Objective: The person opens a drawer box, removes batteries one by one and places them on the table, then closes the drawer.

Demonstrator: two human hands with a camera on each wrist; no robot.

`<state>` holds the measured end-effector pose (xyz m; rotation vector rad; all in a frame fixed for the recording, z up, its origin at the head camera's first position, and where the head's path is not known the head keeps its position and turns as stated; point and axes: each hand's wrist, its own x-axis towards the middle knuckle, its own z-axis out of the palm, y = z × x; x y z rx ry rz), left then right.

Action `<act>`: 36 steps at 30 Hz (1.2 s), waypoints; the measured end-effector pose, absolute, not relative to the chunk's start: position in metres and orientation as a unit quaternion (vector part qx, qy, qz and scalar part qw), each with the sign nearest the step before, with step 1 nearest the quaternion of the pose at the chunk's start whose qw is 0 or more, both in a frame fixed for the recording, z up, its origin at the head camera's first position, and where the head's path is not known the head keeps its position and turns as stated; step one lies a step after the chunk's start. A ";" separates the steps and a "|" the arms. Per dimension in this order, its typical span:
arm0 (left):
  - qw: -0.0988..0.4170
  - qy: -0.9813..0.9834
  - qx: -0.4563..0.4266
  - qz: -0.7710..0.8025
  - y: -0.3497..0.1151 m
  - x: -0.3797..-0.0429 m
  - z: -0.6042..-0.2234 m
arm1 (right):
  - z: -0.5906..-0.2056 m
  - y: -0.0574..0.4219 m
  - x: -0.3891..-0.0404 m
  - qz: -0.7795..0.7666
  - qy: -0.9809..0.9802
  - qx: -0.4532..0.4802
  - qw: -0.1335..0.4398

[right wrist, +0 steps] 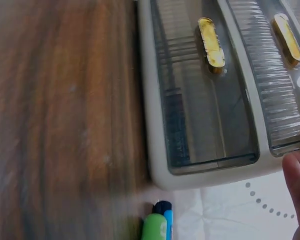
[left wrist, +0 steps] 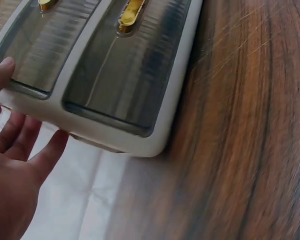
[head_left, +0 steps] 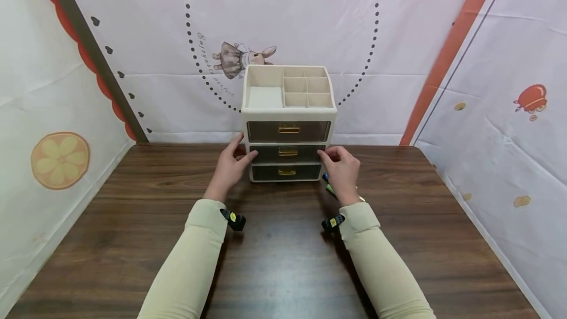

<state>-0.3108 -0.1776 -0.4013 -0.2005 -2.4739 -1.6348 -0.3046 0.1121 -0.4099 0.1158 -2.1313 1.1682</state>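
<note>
A white desktop drawer organizer [head_left: 290, 111] with dark see-through drawer fronts and gold handles stands at the table's back edge. My left hand [head_left: 228, 166] holds its left side, thumb over the middle drawer's front and fingers along the side wall. On the opposite side, my right hand [head_left: 343, 169] grips the frame, with the thumb at the front edge near the middle drawer. All the drawers are closed. In the left wrist view the left fingers [left wrist: 50, 155] reach around the side wall. The right fingers are mostly out of the right wrist view, where the thumb [right wrist: 296, 182] shows.
A green marker [right wrist: 155, 227] and a blue one [right wrist: 163, 207] lie by the organizer's right side, partly hidden by my right hand in the head view. Behind the brown wooden table [head_left: 274, 250] hangs a printed white cloth [head_left: 283, 18], also on both sides.
</note>
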 end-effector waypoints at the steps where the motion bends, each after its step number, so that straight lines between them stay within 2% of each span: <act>1: 0.093 -0.826 -0.069 -0.552 -0.177 -0.311 -0.403 | -0.410 0.110 -0.305 0.453 -0.820 0.044 0.347; 9: 0.143 -0.803 -0.078 -0.573 -0.176 -0.312 -0.422 | -0.419 0.092 -0.301 0.443 -0.835 0.085 0.314; 15: 0.144 -0.799 -0.067 -0.580 -0.179 -0.306 -0.433 | -0.432 0.082 -0.296 0.401 -0.858 0.144 0.288; 22: 0.161 -0.800 -0.120 -0.566 -0.165 -0.296 -0.397 | -0.430 0.076 -0.300 0.343 -0.876 0.206 0.270; 28: 0.142 -0.805 -0.117 -0.564 -0.161 -0.295 -0.388 | -0.425 0.072 -0.298 0.290 -0.899 0.230 0.234; 36: 0.128 -0.805 -0.105 -0.570 -0.166 -0.299 -0.394 | -0.424 0.061 -0.298 0.204 -0.907 0.273 0.246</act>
